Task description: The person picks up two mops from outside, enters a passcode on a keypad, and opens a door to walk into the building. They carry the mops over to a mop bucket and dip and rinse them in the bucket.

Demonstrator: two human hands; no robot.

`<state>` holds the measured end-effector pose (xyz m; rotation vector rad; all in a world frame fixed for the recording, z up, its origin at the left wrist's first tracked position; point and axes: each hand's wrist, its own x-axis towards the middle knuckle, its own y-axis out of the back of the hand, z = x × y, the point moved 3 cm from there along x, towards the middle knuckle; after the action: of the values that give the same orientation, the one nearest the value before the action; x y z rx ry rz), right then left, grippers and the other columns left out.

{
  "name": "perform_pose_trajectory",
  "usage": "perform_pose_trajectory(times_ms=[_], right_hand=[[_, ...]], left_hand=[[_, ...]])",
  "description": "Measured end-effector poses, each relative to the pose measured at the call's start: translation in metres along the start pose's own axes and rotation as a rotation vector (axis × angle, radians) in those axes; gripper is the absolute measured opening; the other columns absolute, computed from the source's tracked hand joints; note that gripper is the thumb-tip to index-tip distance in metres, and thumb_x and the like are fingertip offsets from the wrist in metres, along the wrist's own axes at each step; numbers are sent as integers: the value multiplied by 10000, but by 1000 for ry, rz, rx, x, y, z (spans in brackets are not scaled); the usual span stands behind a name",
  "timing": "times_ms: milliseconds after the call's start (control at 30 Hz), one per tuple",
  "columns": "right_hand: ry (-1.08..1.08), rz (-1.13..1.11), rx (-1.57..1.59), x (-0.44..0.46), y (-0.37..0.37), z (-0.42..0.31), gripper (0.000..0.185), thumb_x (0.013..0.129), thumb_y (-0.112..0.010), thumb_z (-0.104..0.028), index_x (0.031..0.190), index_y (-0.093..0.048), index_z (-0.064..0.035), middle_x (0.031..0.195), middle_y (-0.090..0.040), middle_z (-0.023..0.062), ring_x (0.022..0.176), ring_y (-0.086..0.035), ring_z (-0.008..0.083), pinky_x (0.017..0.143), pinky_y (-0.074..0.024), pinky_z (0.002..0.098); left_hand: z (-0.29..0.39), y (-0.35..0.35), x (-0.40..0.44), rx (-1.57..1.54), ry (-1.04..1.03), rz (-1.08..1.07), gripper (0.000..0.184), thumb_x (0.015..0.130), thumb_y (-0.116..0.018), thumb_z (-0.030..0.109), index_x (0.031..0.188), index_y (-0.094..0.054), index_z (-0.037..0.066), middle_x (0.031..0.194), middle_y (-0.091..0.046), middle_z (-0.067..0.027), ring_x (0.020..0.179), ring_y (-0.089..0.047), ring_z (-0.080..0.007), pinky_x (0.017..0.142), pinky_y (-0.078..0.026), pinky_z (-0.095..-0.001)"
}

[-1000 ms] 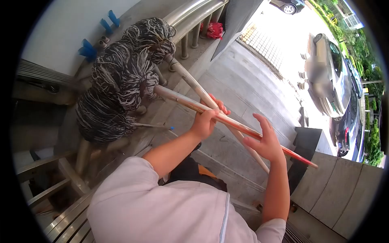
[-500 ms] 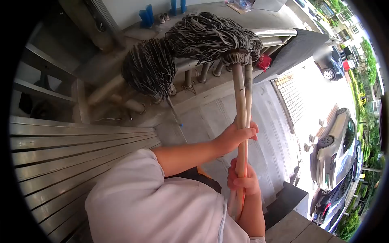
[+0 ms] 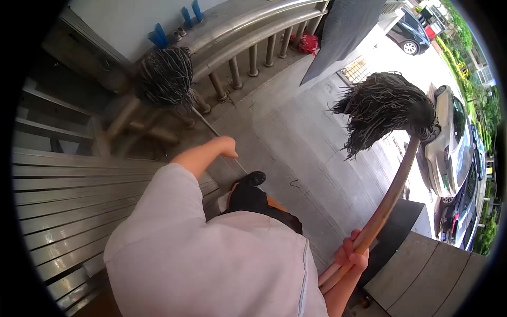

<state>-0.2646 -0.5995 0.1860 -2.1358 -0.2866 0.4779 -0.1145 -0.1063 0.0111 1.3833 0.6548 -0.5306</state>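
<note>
My right hand (image 3: 353,252) is wrapped round pale wooden mop handles (image 3: 388,203) at the lower right; below the hand they show as two poles. At their upper end a dark, stringy mop head (image 3: 383,108) hangs out over the paving. My left hand (image 3: 227,147) is at the thin metal handle (image 3: 207,123) of another mop, its fingers turned down and mostly hidden; I cannot tell whether it grips it. That mop's dark head (image 3: 166,76) rests up against the railing at the left.
A metal railing (image 3: 253,33) runs across the top, with a red bag (image 3: 306,44) beside it. Blue boots (image 3: 158,37) stand behind it. A slatted metal surface (image 3: 95,185) lies left, a grey box-like ledge (image 3: 433,269) lower right. Cars (image 3: 449,142) are parked beyond.
My left hand has let go of the wooden handles and moved left to the metal mop handle. My right hand has swung the wooden-handled mop head off the railing to the right.
</note>
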Motion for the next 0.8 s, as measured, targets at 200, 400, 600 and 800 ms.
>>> perform_pose_trajectory(times_ms=[200,400,600,800], right_hand=[[-79,602,-169,-54,56,32,371,644,-565,-10,994,-464,-80,635,-423,26,456,-391,132,419,-338,281],[-308,970,-61,-141,99,104,274,665,-557,-20,918,-482,-94,642,-446,28,478,-423,146,440,-378,300],[-260,1193,401,-186,71,223,193,701,-573,-39,868,-501,-103,629,-456,20,482,-440,138,449,-404,298],[-143,1211,640,-188,55,319,176,688,-561,-23,832,-482,-88,590,-433,23,454,-440,140,440,-412,307]], left_hand=[[-77,82,-5,638,196,15,410,762,-662,152,1165,-652,74,1299,-540,-105,1224,-450,-287,1016,-335,-469],[-152,48,40,663,374,10,411,817,-624,154,1221,-619,80,1276,-590,-97,1177,-554,-273,964,-416,-412],[-52,142,21,635,208,-51,295,799,-620,101,1081,-697,60,1149,-661,-134,1070,-636,-290,858,-528,-388],[91,250,21,511,-182,270,390,829,-641,370,947,-648,-1,975,-648,-231,956,-608,-402,812,-479,-460]])
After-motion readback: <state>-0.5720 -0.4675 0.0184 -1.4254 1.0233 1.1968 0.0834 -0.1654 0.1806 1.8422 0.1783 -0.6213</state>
